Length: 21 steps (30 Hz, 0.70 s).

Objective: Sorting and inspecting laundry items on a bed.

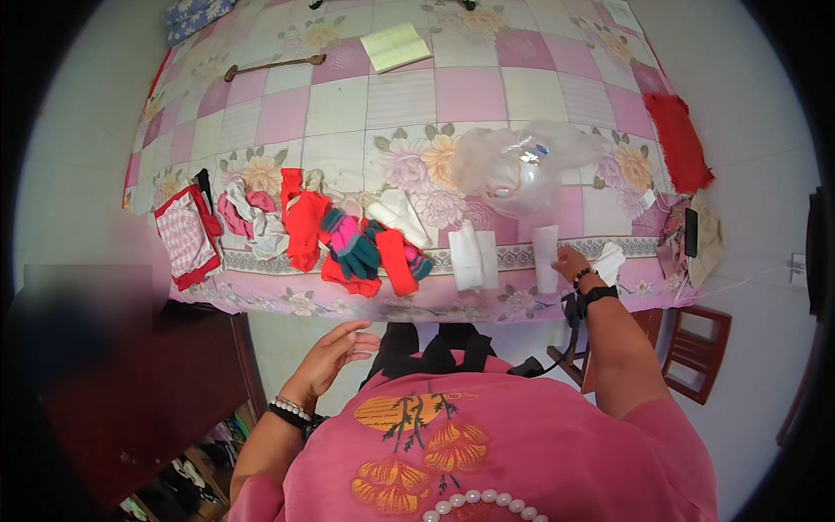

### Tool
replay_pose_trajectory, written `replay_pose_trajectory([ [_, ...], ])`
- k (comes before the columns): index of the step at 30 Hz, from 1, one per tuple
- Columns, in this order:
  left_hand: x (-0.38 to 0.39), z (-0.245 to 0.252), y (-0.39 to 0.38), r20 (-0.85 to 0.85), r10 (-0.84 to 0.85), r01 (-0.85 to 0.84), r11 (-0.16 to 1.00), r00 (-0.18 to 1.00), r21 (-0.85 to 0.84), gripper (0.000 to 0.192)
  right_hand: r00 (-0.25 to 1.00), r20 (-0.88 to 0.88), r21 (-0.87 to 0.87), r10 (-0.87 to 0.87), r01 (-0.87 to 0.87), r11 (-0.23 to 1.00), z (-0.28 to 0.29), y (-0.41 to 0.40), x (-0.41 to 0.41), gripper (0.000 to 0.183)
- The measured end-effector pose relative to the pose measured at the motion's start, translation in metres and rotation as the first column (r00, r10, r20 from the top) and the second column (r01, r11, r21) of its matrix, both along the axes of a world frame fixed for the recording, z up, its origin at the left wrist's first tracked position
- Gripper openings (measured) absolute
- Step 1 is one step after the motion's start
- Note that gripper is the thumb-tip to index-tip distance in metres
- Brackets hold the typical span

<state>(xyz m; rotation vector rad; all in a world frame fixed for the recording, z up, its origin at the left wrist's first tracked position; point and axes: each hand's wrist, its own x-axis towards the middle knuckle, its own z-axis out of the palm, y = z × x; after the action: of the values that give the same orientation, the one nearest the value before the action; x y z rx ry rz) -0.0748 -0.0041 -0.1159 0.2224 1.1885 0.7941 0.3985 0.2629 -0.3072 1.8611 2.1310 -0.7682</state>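
Note:
My right hand [572,264] is over the near border of the bedspread, its curled fingers at the right edge of a flat folded white cloth, sock-like in shape [546,261]. Whether the fingertips grip it cannot be told. Just right of that hand lies a crumpled white cloth [609,260], partly covered by the wrist. A pair of white folded pieces [464,267] rests to the left. My left hand [340,352] hangs in front of the bed edge, fingers apart and holding nothing. Beyond it are green and pink knit gloves [352,245] among red folded garments [303,225].
A clear plastic bag [515,163] lies mid-bed. Farther off are a wooden stick [274,66] and an open notebook [395,47]. Checked folded cloth [186,238] sits left, a red cloth [678,140] right. A wooden chair [697,352] and dark cabinet [196,365] flank me.

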Motion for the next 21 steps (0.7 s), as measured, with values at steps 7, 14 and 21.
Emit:
replay_pose_trajectory([
  [7,0.012,0.003,-0.008,0.005,0.018,-0.018,1.0,1.0,-0.013,0.044,0.887,-0.456,-0.018,-0.065,0.064,0.998,0.008,-0.012,-0.065,0.016],
  [14,-0.003,0.01,-0.03,-0.029,0.04,-0.04,0.999,0.999,-0.02,0.045,0.905,-0.426,-0.197,0.005,-0.098,0.975,-0.029,-0.051,-0.121,0.029],
  [21,-0.028,0.008,-0.066,-0.069,0.083,-0.087,0.994,0.994,-0.061,0.044,0.982,-0.164,-0.249,-0.091,0.048,0.967,-0.037,-0.062,-0.173,0.044],
])
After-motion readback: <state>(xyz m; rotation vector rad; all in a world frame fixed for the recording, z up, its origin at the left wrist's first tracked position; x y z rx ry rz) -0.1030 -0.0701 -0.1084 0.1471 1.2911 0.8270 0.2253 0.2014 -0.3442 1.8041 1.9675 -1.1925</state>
